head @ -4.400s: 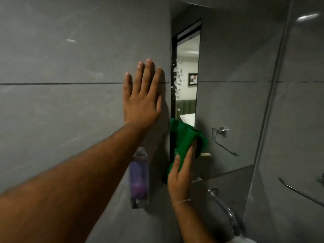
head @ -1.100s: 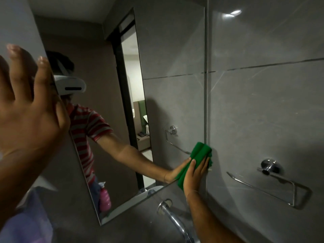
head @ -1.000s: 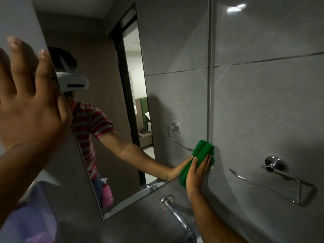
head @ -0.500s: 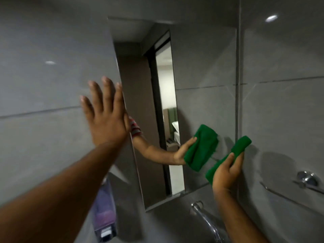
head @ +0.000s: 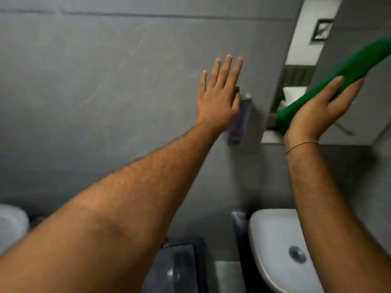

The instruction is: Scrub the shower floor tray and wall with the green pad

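Right hand (head: 317, 115) first: I see it raised at the right of the head view, palm turned up and toward the wall, with the green pad (head: 336, 85) lying across it. My thumb presses on the pad's near face and the other fingers curl behind it, so the hand is closed around the pad in a loose clamp. The pad reads as a long folded strip, running on a slant from just above my wrist up to the right edge of the picture, where it leaves the frame. Its lower end sticks out past the heel of the hand and its upper end reaches well beyond my fingertips. It sits in front of the mirror (head: 300, 66); whether it touches the glass I cannot tell.

My left hand (head: 218, 98) is spread flat with its fingers pointing up, empty, laid against or just off the grey wall (head: 105, 81); the blur keeps me from saying which. Just behind its thumb side a soap dispenser (head: 239, 119) with purple liquid hangs on the wall, between that hand and the mirror's edge.

Below my right forearm I see a white basin (head: 273, 246) with its drain, and left of it a dark bin (head: 182, 267) with a shiny liner.
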### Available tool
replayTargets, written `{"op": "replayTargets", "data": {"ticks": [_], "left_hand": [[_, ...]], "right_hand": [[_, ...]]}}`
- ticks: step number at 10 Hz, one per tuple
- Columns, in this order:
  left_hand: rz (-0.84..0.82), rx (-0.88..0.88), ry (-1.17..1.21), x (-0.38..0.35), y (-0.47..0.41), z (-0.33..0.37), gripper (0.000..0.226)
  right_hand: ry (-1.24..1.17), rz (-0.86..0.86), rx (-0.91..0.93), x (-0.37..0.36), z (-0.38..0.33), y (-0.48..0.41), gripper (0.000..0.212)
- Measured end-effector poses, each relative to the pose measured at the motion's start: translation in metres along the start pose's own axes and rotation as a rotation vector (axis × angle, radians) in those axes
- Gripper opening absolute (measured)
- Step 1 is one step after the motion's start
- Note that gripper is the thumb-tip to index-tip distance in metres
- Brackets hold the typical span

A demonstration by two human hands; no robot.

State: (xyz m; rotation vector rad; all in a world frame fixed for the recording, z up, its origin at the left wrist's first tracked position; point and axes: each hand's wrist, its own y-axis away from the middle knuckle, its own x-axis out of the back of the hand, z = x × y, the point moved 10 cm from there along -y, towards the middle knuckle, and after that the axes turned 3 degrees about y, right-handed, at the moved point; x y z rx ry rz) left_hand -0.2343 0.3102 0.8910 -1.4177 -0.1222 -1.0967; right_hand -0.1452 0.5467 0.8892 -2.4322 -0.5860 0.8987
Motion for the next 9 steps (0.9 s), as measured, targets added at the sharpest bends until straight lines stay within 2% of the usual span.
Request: {"op": "replayTargets", "data": {"ticks": [1, 2, 3, 4, 5, 6, 7, 8, 9], "left_hand": [[-0.007, 0.098, -0.022, -0.022, 0.138, -0.086, 0.074], [-0.076, 0.232, -0.041, -0.043, 0.236, -0.145, 0.072], [-0.291, 0.381, -0.139, -0.097, 0.378, -0.217, 0.071], [-0.421, 0.429, -0.165, -0.138, 0.465, -0.250, 0.072], [-0.598, 0.466, -0.182, -0.196, 0.572, -0.286, 0.070], [-0.689, 0.500, -0.179, -0.230, 0.633, -0.307, 0.071], [-0.799, 0.580, -0.178, -0.264, 0.703, -0.335, 0.073], [-0.859, 0.632, -0.157, -0.273, 0.735, -0.346, 0.074], [-0.902, 0.642, -0.117, -0.278, 0.755, -0.346, 0.074]], "right_hand": [[0.073, -0.116, -0.168, 0.012, 0.043, 0.117, 0.051], [0.175, -0.187, -0.317, 0.034, 0.085, 0.204, 0.049], [0.360, -0.316, -0.530, 0.076, 0.163, 0.333, 0.049], [0.567, -0.378, -0.631, 0.117, 0.223, 0.410, 0.057], [0.777, -0.583, -0.681, 0.159, 0.298, 0.506, 0.064], [0.903, -0.842, -0.611, 0.164, 0.351, 0.574, 0.061], [1.303, -1.448, -0.585, 0.191, 0.423, 0.692, 0.073], [1.466, -1.680, -0.613, 0.223, 0.446, 0.734, 0.078], [1.527, -1.682, -0.562, 0.243, 0.449, 0.741, 0.078]]}}
